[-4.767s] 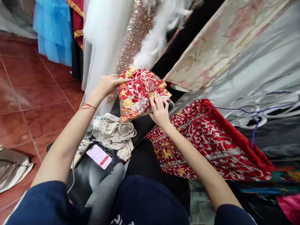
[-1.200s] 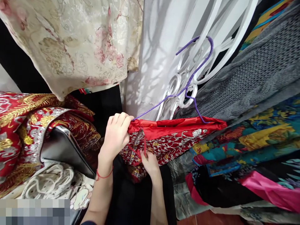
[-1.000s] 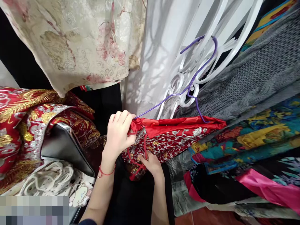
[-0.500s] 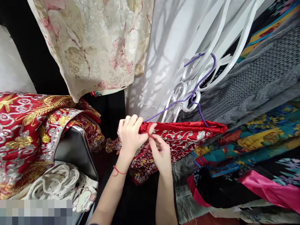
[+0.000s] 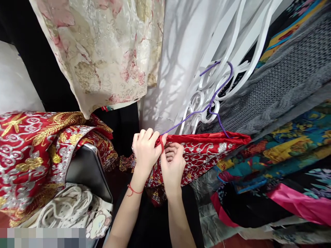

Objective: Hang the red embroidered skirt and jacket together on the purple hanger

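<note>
A red skirt-like garment (image 5: 204,148) with silver and gold embroidery hangs on a purple wire hanger (image 5: 210,103). My left hand (image 5: 146,150) is closed around the left end of its plain red waistband, a red cord (image 5: 162,144) looped by the thumb. Right beside it, my right hand (image 5: 173,162) has curled fingers, with its thumb and palm against the cord in front of the embroidered cloth. The exact pinch of the right fingers is partly hidden. A thin red string bracelet (image 5: 134,190) circles my left wrist.
A cream floral cloth (image 5: 103,58) hangs at upper left. Another red embroidered garment (image 5: 33,148) lies over a grey chair back (image 5: 88,172), with a white corded bag (image 5: 64,206) below. White scrolled metalwork (image 5: 238,41) stands behind the hanger; a grey knit (image 5: 284,65) and colourful garments (image 5: 289,148) hang right.
My right hand has shifted slightly left and turned, its fingers curling in more. My left hand keeps its hold on the waistband. The view has shifted a little.
</note>
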`<state>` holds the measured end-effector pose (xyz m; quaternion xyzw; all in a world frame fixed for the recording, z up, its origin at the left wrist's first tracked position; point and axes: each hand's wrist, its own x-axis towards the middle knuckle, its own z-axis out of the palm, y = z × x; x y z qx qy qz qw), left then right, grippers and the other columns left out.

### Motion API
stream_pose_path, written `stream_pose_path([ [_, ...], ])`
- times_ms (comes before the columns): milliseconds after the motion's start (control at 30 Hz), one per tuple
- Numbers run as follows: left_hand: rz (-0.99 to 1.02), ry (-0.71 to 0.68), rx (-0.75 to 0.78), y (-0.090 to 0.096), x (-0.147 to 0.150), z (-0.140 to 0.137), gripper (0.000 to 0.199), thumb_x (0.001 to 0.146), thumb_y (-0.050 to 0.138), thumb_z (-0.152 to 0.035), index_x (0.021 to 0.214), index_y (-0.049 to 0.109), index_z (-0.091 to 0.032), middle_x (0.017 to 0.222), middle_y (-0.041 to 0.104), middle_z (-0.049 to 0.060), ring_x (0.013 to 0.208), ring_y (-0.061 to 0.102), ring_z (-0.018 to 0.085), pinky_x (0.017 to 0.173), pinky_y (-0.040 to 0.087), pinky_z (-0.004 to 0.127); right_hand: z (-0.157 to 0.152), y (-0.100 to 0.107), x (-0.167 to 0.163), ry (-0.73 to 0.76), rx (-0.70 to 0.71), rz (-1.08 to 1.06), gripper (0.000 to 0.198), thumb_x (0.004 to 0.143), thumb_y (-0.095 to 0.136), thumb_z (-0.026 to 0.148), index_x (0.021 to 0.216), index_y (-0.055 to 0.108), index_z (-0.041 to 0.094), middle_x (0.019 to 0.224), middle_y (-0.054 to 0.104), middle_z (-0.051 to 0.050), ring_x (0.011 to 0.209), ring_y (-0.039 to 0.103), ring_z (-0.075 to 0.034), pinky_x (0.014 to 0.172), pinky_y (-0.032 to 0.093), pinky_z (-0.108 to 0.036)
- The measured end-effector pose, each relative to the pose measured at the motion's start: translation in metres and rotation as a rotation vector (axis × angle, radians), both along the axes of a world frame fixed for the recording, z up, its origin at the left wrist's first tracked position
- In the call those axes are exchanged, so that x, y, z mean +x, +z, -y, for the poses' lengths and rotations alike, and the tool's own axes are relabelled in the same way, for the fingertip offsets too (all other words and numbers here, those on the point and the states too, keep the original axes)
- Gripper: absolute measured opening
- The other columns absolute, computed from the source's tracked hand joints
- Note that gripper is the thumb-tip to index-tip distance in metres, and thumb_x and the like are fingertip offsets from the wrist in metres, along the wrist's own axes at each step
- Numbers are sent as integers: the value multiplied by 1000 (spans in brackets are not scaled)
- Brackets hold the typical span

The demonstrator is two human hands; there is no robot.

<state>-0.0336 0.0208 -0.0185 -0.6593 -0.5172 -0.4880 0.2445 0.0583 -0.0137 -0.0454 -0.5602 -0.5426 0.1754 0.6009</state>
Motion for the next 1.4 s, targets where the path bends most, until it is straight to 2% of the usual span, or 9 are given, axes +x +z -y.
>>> stream_pose_path([
  [133, -18, -9, -3, -1, -2, -3, 34, 99, 57, -36, 68, 57, -20, 69, 55, 2, 70, 42, 19, 67, 29, 34, -4, -2, -4, -44, 5, 114, 21, 97, 48, 39, 99, 55, 20, 82, 70, -5, 58, 63, -14, 56, 49, -26],
  [267, -16, -5, 1, -1, -2, -5, 34, 99, 56, -32, 67, 56, -21, 68, 53, 2, 70, 41, 18, 68, 28, 34, -4, 0, -4, -28, 1, 205, 17, 96, 47, 34, 88, 55, 21, 66, 66, 0, 49, 58, -13, 52, 43, -24],
  [433, -18, 4, 5, 0, 0, -6, 34, 100, 55, -31, 67, 55, -20, 67, 53, 1, 69, 41, 18, 67, 28, 34, -4, 3, -4, -89, 59, 129, 17, 94, 53, 36, 98, 55, 20, 73, 68, 0, 51, 59, -11, 51, 43, -22],
  [667, -27, 11, -13, 2, -1, -6, 39, 101, 52, -35, 65, 53, -21, 65, 52, 1, 68, 41, 18, 67, 27, 34, -7, 11, -1, 25, 20, 61, 12, 93, 51, 33, 88, 48, 23, 61, 59, 5, 47, 54, -11, 49, 39, -22],
  [800, -27, 8, 2, 4, 0, -4, 40, 102, 51, -37, 66, 54, -21, 65, 51, 1, 67, 41, 18, 67, 27, 35, -6, 19, 6, 154, 12, -9, 21, 94, 48, 34, 76, 46, 23, 54, 49, 7, 44, 44, -9, 49, 35, -22],
  [900, -18, 11, 3, 5, 3, -4, 40, 101, 52, -37, 65, 52, -20, 64, 51, 1, 67, 41, 18, 67, 26, 35, -7, 15, 9, 236, 21, -98, 26, 96, 47, 34, 73, 46, 23, 55, 44, 7, 47, 40, -8, 51, 34, -22],
  [1167, 85, -17, -13, 3, 7, -8, 43, 101, 54, -34, 61, 46, -20, 59, 47, -1, 64, 39, 16, 67, 24, 35, -6, -26, 1, 257, -26, -297, 31, 97, 47, 44, 75, 45, 23, 54, 36, 8, 47, 36, -9, 49, 31, -22],
  [1267, 86, -22, -8, 3, 6, -11, 43, 101, 54, -34, 61, 46, -20, 59, 46, -1, 63, 39, 16, 66, 24, 35, -3, -58, -3, 224, -70, -253, 29, 97, 47, 41, 74, 47, 23, 54, 38, 8, 48, 36, -9, 51, 31, -22],
  [1400, 70, -15, -44, 1, 5, -13, 40, 100, 53, -36, 64, 51, -21, 61, 48, 0, 65, 41, 17, 68, 25, 35, -7, -114, -6, 161, -212, -208, 24, 91, 46, 40, 77, 53, 22, 54, 49, 6, 47, 43, -11, 52, 37, -24],
])
